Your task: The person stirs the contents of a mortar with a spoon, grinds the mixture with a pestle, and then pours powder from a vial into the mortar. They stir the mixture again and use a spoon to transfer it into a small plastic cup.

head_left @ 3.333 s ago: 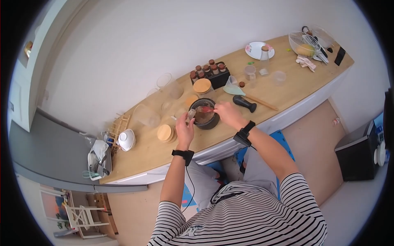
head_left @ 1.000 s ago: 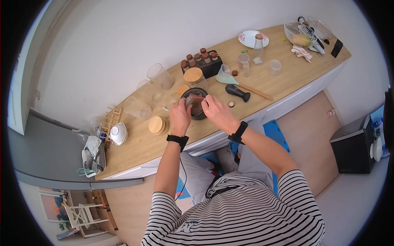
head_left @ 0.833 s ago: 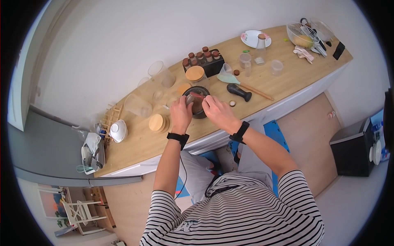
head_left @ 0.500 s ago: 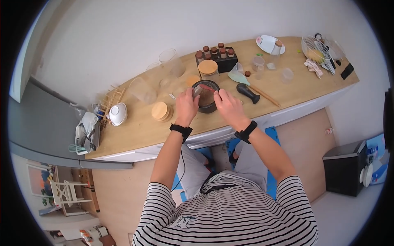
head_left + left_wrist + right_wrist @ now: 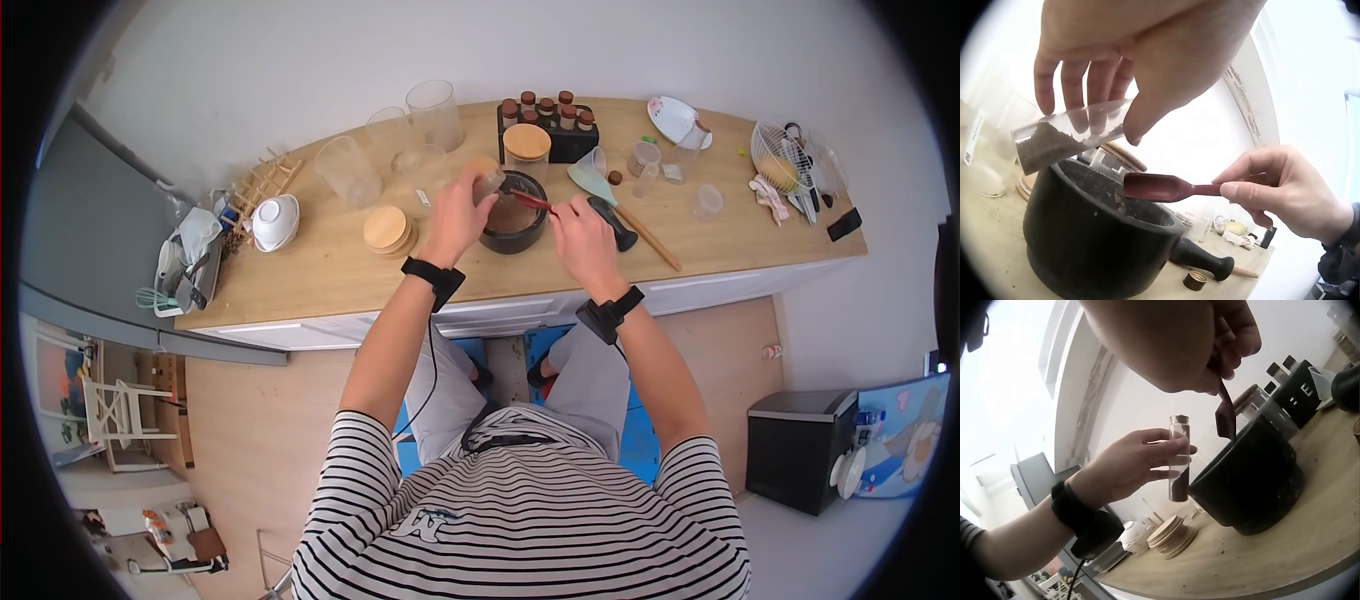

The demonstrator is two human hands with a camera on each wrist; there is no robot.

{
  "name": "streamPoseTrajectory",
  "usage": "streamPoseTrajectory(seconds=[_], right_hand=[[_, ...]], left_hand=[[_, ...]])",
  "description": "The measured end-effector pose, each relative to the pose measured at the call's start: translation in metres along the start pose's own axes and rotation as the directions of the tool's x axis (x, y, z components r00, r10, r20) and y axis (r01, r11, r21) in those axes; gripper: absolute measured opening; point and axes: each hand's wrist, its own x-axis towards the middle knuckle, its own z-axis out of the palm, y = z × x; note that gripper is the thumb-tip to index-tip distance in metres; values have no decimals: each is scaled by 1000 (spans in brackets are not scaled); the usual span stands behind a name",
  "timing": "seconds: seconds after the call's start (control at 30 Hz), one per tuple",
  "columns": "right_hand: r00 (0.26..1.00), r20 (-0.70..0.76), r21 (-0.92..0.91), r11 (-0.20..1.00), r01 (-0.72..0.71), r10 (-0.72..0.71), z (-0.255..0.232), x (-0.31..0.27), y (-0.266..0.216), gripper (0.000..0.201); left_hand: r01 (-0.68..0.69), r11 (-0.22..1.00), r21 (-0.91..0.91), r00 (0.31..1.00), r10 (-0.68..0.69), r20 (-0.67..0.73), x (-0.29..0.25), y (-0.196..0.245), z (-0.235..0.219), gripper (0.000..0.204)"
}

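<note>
My left hand (image 5: pixel 460 218) holds a small glass spice bottle (image 5: pixel 1054 147), uncapped and partly filled with grey-brown powder. In the right wrist view the bottle stands nearly upright beside the mortar's left rim. Between thumb and fingers, my right hand (image 5: pixel 585 240) pinches the thin handle of a small dark-red scoop (image 5: pixel 1154 187). The scoop's bowl hangs over the mouth of the black mortar (image 5: pixel 1097 231), which has brown powder inside. Right of the mortar lies a black pestle (image 5: pixel 622 236), partly behind my right hand in the head view. A small brown cap (image 5: pixel 1195 280) sits near it.
Behind the mortar stand a wooden-lidded jar (image 5: pixel 527 145) and a black rack (image 5: pixel 575 146) of spice bottles. Wooden lids (image 5: pixel 388 232) and clear containers (image 5: pixel 350 175) are to the left. A pale green spatula (image 5: pixel 592 182) and clear cups (image 5: pixel 706 203) lie to the right.
The spice bottle has moved from over the mortar to its left rim and is more upright. My right hand and the scoop have drawn slightly right. The head view has shifted.
</note>
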Motion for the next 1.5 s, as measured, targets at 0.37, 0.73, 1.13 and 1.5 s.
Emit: streamPoseTrajectory(seconds=[0.37,0.73,1.13,1.5], right_hand=[[999,45,1,1000,-28,28,4,-5,8,10],[992,125,43,998,-34,28,21,-1,9,12],[941,108,19,947,320,-320,39,17,17,9],[900,369,-46,962,269,-234,26,46,28,8]], left_hand=[[1,996,86,1000,-1,6,13,14,3,40],[8,999,31,999,-6,-47,13,3,4,42],[66,987,-149,998,-68,-9,7,-15,-12,39],[92,961,-259,995,-82,49,3,-23,-17,38]])
